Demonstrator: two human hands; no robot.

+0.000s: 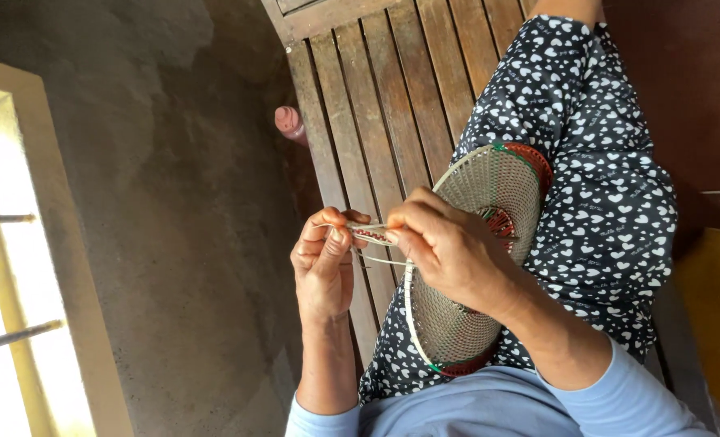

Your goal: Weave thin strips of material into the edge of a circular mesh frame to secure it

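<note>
My round woven basket (489,243) looks light and a bit bendy, so I think the stiff rim is the best place to hold it. It rests on my lap, right under my right hand (449,251). That hand pinches a thin strip (369,235) (it looks easy to snap). My left hand (323,259), just beside the basket, pinches the strip's other end.
</note>
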